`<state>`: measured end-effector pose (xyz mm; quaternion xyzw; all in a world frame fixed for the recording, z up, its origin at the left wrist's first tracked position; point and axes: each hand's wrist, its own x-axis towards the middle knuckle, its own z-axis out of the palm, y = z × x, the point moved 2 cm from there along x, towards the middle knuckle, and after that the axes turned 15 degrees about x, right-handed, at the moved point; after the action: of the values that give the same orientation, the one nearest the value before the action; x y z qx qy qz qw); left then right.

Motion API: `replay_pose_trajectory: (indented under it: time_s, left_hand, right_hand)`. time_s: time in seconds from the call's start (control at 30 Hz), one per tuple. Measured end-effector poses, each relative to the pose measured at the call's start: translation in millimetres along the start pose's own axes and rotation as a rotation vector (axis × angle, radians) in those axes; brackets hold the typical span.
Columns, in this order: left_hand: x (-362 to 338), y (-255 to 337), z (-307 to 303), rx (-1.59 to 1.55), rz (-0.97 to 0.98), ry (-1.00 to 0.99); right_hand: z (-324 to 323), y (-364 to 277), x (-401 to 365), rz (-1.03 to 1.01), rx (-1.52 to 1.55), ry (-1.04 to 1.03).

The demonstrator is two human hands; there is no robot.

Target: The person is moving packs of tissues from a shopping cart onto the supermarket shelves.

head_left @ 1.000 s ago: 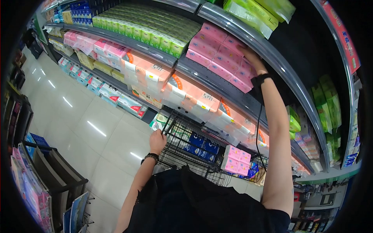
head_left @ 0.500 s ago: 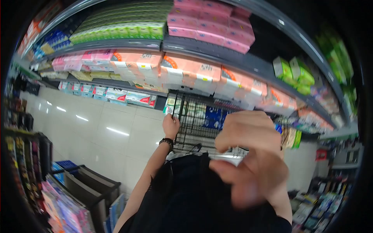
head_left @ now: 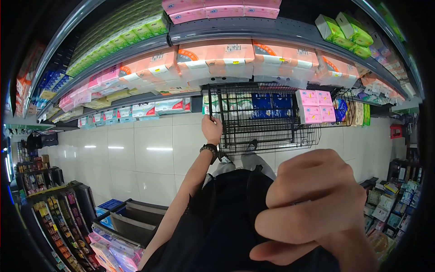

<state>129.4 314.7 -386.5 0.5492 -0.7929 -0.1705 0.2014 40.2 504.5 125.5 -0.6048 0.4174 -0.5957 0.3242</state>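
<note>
My left hand (head_left: 211, 130) is closed on the left end of a black wire shopping cart (head_left: 267, 148), with a dark bracelet at the wrist. Close to the camera, at the lower right, my right hand (head_left: 312, 204) is curled into a loose fist with the thumb beneath. Its palm side is hidden, so I cannot tell whether anything is inside. Beyond that fist, a pink tissue bundle (head_left: 316, 108) overlaps the right part of the cart. Blue packs (head_left: 272, 105) and green-white packs (head_left: 233, 106) show through the wire.
Shelves ahead hold large peach-and-white tissue packs (head_left: 217, 59), with pink packs (head_left: 224, 11) and green packs (head_left: 122, 41) above. Tiled floor (head_left: 136, 149) stretches to the left. A dark display bin (head_left: 136, 222) stands lower left, and stacked goods (head_left: 387, 204) sit at the right.
My right hand has moved down and right in the view, still curled, uncovering the cart's right part and the pink bundle. My left hand keeps its hold. The view has shifted.
</note>
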Motion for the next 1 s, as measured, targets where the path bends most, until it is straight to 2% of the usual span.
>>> replay_pose_trajectory:
  time_s: [0.13,0.23,0.3,0.33,0.4,0.53,0.6,0.67,0.73,0.77,0.83,1.0]
  left_hand:
    - [1.6,-0.4,0.7,-0.032,0.014,0.016]
    - [-0.1,6.0,-2.7,0.017,0.001,0.070]
    - [-0.6,-0.6,11.2,0.024,-0.034,0.109]
    - [-1.0,-7.4,19.7,-0.048,-0.083,0.069]
    - [0.9,-13.8,18.0,-0.006,-0.012,0.054]
    - [-2.2,8.9,-7.8,0.006,0.006,0.088]
    - [-2.0,7.2,-5.8,0.038,-0.022,0.095]
    - [-0.5,9.0,-3.9,0.075,-0.055,0.107]
    - [-2.1,9.5,-6.2,0.077,-0.095,0.092]
    - [-1.6,11.3,-6.6,0.081,-0.108,0.114]
    - [-2.4,15.2,-5.8,0.132,-0.131,0.131]
    - [-3.3,19.8,-8.5,0.277,-0.218,0.158]
  right_hand:
    - [-1.2,4.1,-1.9,0.005,0.037,0.027]
    - [-10.8,22.6,-5.0,-0.114,0.015,0.092]
    - [-28.6,51.1,-18.9,-0.067,0.031,-0.001]
    - [-38.0,70.3,-30.3,0.009,-0.015,-0.036]
    - [-57.2,113.8,-57.5,0.193,-0.133,-0.111]
    - [-129.1,222.5,-158.8,0.554,-0.515,-0.199]
    - [-190.7,261.6,-206.1,0.611,-0.600,-0.090]
    - [-256.8,280.6,-247.4,0.640,-0.731,0.099]
    - [-312.1,293.8,-277.8,0.736,-0.846,0.182]
    - [-324.4,292.5,-282.5,0.734,-0.832,0.174]
    - [-344.9,295.3,-290.5,0.923,-0.905,0.068]
    - [-343.8,329.1,-325.6,0.830,-0.806,-0.022]
